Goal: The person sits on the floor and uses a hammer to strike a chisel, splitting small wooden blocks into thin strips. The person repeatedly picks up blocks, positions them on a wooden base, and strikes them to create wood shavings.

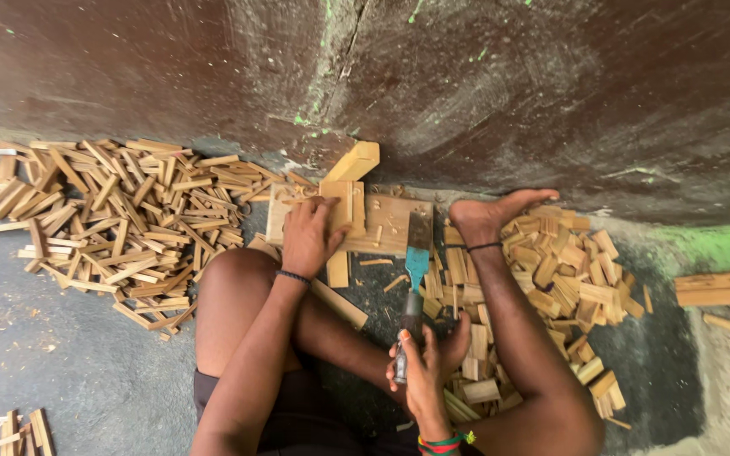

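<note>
Person seated on the floor, legs folded, facing a dark wall. Two hands in view, well apart.

Left hand: fingers bent, pressing down on a small upright wood block. The block stands on a flat board that lies on the floor at the foot of the wall. Hand clamps the block from its left side; fingertips sit on the block's top face.

Right hand: closed in a fist round the handle of a chisel. One chisel, blue collar, wide dull blade. Blade points away from the body, and its tip rests on the board just right of the block. Handle end sits near the lap.

A long stick leans at the wall behind the board. Another stick lies across the floor under the left forearm.

Counts: one board, one block under the hand, one chisel. Cut pieces past counting, in two main heaps: left pile of thin slats, spread wide; right pile of shorter chunks, lying around the right foot and shin. A few slats at the bottom left corner. Two planks at the right edge.
</note>
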